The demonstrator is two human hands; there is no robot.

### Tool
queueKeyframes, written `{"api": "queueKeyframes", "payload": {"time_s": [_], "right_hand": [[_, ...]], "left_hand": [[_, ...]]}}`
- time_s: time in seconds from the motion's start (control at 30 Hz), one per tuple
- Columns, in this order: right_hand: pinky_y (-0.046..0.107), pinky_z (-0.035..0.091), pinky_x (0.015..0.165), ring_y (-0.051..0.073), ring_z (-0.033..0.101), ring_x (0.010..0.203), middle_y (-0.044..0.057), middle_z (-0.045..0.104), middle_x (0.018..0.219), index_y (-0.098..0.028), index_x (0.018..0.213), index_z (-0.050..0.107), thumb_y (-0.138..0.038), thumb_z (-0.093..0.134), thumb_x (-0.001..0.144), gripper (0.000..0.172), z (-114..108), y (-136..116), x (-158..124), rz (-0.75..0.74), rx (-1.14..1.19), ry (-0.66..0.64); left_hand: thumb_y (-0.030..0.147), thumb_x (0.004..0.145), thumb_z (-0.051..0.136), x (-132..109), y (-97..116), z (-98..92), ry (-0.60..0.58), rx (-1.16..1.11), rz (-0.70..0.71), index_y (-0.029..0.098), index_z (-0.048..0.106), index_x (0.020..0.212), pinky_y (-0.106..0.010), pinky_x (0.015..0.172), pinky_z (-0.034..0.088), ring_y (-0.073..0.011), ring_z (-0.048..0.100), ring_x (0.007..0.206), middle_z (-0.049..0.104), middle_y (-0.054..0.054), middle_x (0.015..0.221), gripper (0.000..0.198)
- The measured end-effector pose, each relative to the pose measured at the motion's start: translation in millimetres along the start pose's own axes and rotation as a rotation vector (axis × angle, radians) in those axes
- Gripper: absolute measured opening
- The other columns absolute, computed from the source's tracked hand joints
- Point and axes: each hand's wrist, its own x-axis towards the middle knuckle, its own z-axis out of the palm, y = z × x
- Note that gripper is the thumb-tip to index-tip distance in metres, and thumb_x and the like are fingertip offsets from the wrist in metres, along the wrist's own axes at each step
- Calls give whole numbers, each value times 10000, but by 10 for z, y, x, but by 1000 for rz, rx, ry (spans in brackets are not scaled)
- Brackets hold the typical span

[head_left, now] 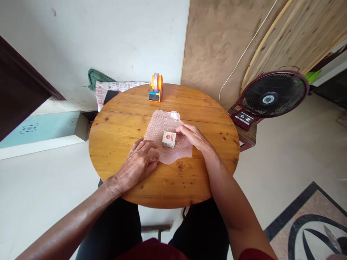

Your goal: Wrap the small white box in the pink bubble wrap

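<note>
A sheet of bubble wrap (162, 124) lies spread on the round wooden table (121, 126). A small white box with a red mark (168, 139) sits on the sheet near its front. My left hand (138, 163) rests flat on the table, fingers stretched, its fingertips on the sheet's near-left edge. My right hand (193, 136) lies on the sheet's right side, fingers extended toward the box and touching or almost touching it. Neither hand holds anything.
An orange and blue tape dispenser (156, 88) stands at the table's far edge. A black fan (272, 96) stands on the floor to the right. A printed sack (114, 88) and a green bundle (97, 76) lie behind the table by the wall.
</note>
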Motion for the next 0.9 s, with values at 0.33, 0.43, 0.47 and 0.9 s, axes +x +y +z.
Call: {"api": "queueKeyframes", "payload": {"time_s": [0.33,0.43,0.47,0.9], "right_hand": [[335,479,888,191,623,919,15,685,901,-211,827,680,-607,518,872,430,-101,-134,-79,32,98,-28],[329,485,852,183,615,888,6,677,900,-220,889,663,-602,572,845,396,-170,-282,-154,31,71,-131],[327,487,838,184,615,889,7,673,915,-222,923,648,-579,621,820,372,-186,-319,-174,33,81,-181],[381,465,932,237,597,1113,66,609,1219,-196,755,627,-308,691,764,129,-125,-336,-186,-81,-112,-168]], "left_hand": [[262,839,565,663,-169,-128,17,-127,-112,198,642,744,-418,931,424,-228,619,890,695,-65,922,138],[312,809,600,778,-210,-77,-1,-232,-235,193,644,722,-318,738,453,-185,605,741,691,-51,817,155],[331,803,607,784,-213,-54,0,-263,-278,193,646,725,-295,676,440,-169,589,696,693,-47,814,164],[415,755,651,666,-262,63,12,-570,-500,178,644,751,-286,664,457,-174,614,723,712,-40,849,237]]}}
